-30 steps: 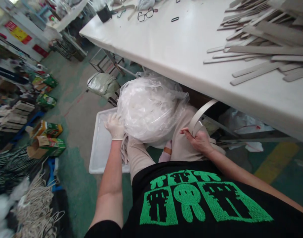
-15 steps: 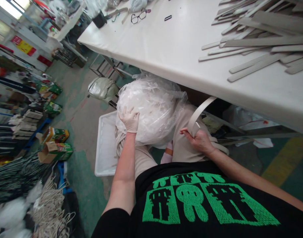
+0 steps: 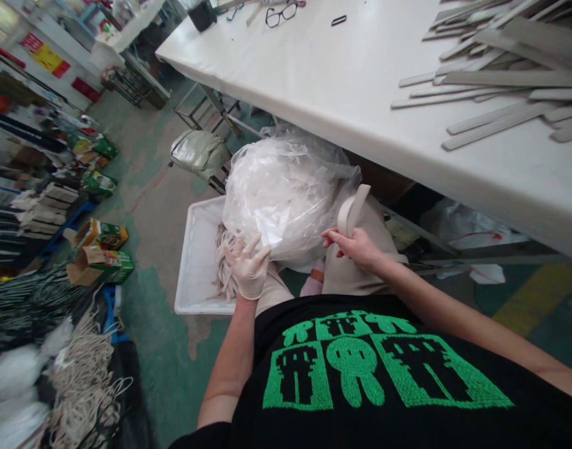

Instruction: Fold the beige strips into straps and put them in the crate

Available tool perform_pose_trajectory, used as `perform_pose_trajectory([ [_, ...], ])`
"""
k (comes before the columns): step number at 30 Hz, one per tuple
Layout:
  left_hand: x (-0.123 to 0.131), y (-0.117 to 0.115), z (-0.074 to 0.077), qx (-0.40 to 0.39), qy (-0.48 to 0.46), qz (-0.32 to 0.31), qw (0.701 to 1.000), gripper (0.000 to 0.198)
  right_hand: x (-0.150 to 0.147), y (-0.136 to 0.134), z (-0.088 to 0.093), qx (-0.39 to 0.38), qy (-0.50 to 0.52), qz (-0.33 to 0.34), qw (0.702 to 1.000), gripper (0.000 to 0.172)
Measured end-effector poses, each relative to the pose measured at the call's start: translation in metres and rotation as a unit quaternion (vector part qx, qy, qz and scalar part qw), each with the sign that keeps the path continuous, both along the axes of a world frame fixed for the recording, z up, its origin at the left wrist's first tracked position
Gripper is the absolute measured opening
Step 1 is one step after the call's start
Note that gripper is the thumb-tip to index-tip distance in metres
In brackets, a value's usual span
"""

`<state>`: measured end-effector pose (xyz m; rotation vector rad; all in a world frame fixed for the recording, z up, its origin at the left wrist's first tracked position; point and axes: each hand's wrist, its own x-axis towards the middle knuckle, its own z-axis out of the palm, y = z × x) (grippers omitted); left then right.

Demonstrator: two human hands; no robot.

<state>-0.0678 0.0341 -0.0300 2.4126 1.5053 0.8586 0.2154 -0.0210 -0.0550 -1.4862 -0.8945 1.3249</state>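
My left hand (image 3: 251, 268), in a pale glove, has its fingers apart at the lower left edge of a big clear plastic bag (image 3: 286, 187) on my lap. A small white piece (image 3: 268, 227) lies on the bag just above my fingertips. My bare right hand (image 3: 355, 246) is closed round a curved beige strip (image 3: 353, 209) beside the bag. Beneath and left of the bag stands a white bin (image 3: 196, 262) with a tangle of beige strips (image 3: 226, 259) in it.
Over my lap, the white table (image 3: 309, 68) carries a pile of grey-beige strips (image 3: 505, 81), glasses (image 3: 281, 15) and a black cup (image 3: 202, 15). A wrapped bundle (image 3: 200, 151) rests on a stool beyond the bin. Boxes (image 3: 103, 262) and cords (image 3: 84, 380) are at the left.
My left hand has moved down off the bag's middle towards my body. My right hand has shifted left with the strip, whose upper end now stands free of the table edge. The view has shifted slightly.
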Motion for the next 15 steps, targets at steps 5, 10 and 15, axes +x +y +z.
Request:
perform_pose_trajectory([
  [5,0.011,-0.014,-0.004,-0.015,-0.013,-0.024,1.0,0.013,-0.036,0.029,0.006,-0.006,0.061,0.064,0.996,0.041],
  [10,0.014,-0.013,-0.009,-0.024,0.002,-0.055,0.998,0.015,-0.057,0.052,0.004,-0.049,0.069,0.135,0.987,0.037],
  [15,0.018,-0.005,-0.02,0.0,0.005,-0.043,0.999,0.016,-0.057,0.061,0.015,-0.011,0.092,0.068,0.993,0.026],
])
